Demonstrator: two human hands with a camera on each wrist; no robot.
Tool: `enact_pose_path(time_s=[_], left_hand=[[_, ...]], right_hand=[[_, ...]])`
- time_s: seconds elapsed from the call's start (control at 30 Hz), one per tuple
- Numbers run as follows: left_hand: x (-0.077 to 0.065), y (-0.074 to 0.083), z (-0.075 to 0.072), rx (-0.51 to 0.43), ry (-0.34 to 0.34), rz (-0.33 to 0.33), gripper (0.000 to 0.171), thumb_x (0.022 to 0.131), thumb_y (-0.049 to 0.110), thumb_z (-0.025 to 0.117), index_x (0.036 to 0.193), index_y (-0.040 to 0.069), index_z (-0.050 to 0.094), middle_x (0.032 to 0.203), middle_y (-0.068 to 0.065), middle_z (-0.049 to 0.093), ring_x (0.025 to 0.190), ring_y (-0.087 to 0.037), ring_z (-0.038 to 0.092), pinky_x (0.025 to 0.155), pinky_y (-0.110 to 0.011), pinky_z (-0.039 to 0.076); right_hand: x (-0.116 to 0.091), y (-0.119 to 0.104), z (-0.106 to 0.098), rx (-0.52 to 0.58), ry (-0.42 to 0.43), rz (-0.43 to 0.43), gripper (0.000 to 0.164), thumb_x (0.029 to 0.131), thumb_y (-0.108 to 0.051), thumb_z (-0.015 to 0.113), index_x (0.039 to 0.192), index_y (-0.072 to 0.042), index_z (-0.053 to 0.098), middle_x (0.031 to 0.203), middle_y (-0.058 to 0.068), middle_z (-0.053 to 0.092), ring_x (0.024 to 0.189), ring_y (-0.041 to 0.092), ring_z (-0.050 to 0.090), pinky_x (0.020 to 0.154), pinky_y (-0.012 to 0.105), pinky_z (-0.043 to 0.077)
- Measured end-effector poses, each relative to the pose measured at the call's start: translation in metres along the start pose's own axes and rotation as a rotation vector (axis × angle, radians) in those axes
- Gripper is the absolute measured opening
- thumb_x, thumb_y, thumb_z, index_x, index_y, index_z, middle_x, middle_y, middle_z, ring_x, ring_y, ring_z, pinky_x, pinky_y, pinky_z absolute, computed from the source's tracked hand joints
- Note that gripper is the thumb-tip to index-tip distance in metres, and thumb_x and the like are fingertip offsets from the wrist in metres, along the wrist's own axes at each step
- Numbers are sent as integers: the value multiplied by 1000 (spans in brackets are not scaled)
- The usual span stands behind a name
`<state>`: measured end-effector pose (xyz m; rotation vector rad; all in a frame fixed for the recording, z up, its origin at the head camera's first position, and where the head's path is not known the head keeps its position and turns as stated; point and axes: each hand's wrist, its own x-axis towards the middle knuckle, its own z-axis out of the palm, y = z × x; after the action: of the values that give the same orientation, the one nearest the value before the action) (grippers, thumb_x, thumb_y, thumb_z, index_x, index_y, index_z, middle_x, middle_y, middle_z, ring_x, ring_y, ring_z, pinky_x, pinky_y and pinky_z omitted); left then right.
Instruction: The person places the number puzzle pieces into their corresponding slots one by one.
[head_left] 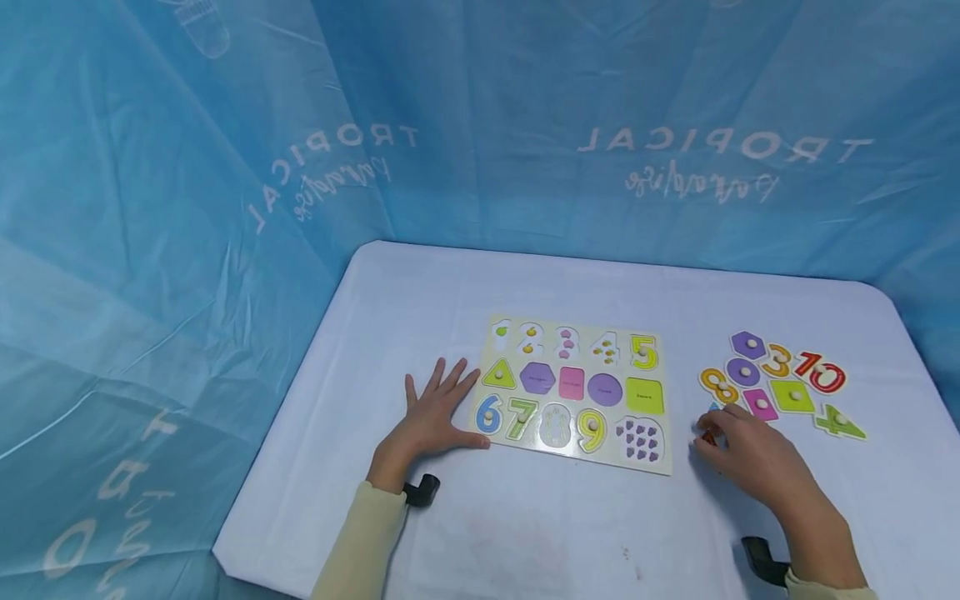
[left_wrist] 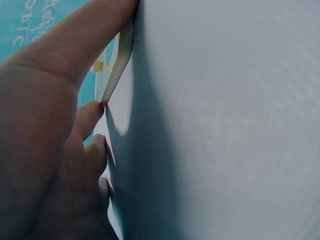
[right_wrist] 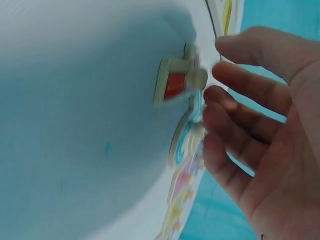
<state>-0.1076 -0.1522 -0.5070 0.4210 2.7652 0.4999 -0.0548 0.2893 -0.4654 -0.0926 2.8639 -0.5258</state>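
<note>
Here's the left hand (head_left: 431, 421), fingers straight and fanned wide, at the left edge of the number-and-shape puzzle board (head_left: 543, 446), its thumb along the near edge by the corner; it's braced there, grasping nothing. Over to the right hand (head_left: 757, 458), well apart from the board's right side: fingers loosely bent, thumb and index parted, right beside the knob of a small red puzzle piece (right_wrist: 175, 85). The right wrist view shows no pinch on that knob, so the hand is released; whether a fingertip grazes it, I can't tell. The red piece's full outline is hard to read too. On the board, the knobbed yellow 5 (head_left: 643, 353), blue 6 (head_left: 488, 414), green 7 (head_left: 521, 418) and yellow 9 (head_left: 592, 430) sit in their slots. Beyond the right hand lies a tight spread of loose pieces: purple hexagon (head_left: 748, 345), purple circle (head_left: 743, 372), orange 3 (head_left: 777, 360), red 10 (head_left: 821, 372), orange 8 (head_left: 718, 385), pink rectangle (head_left: 760, 405), green square (head_left: 792, 397), green 4 (head_left: 838, 422). All this on a white-covered table (head_left: 555, 533), blue printed curtains (head_left: 510, 125) behind.
</note>
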Motion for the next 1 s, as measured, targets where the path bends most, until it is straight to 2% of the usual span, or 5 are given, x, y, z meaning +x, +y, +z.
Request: enact_pose_path(time_s=[0.2, 0.37, 0.53, 0.83, 1.0], left_hand=[[2, -2, -3, -4, 30, 21, 114, 62, 77, 70, 154, 32, 19, 160, 7, 5, 145, -24, -11, 104, -66, -13], [0, -2, -2, -7, 27, 0, 115, 61, 75, 72, 154, 33, 20, 160, 7, 6, 145, -23, -11, 104, -66, -14], [-1, -2, 3, -16, 23, 21, 114, 61, 76, 71, 154, 32, 21, 160, 7, 6, 145, -24, -10, 104, -66, -14], [-4, -1, 1, -16, 33, 7, 114, 61, 75, 72, 154, 33, 21, 160, 8, 7, 145, -23, -10, 104, -65, -14], [-5, 2, 0, -14, 35, 3, 114, 61, 74, 73, 154, 33, 21, 160, 8, 8, 145, -23, -10, 104, -65, -14]], right_hand=[[-4, 12, -5, 29, -63, 22, 33, 76, -24, 80, 101, -5, 69, 85, 2, 61, 78, 23, 54, 66, 46, 52], [-3, 17, 0, 30, -85, 11, 34, 78, -21, 79, 104, -3, 68, 85, 1, 61, 78, 22, 55, 70, 48, 51], [-5, 20, 5, 29, -106, 37, 30, 76, -17, 79, 101, -2, 69, 80, 0, 61, 74, 21, 54, 71, 49, 52], [3, 4, -3, 5, -122, 21, 31, 77, -20, 79, 99, 0, 69, 79, 1, 61, 72, 20, 54, 67, 45, 53], [8, -4, -2, 9, -100, 7, 31, 79, -20, 78, 100, 1, 70, 80, 2, 63, 72, 20, 55, 66, 45, 54]])
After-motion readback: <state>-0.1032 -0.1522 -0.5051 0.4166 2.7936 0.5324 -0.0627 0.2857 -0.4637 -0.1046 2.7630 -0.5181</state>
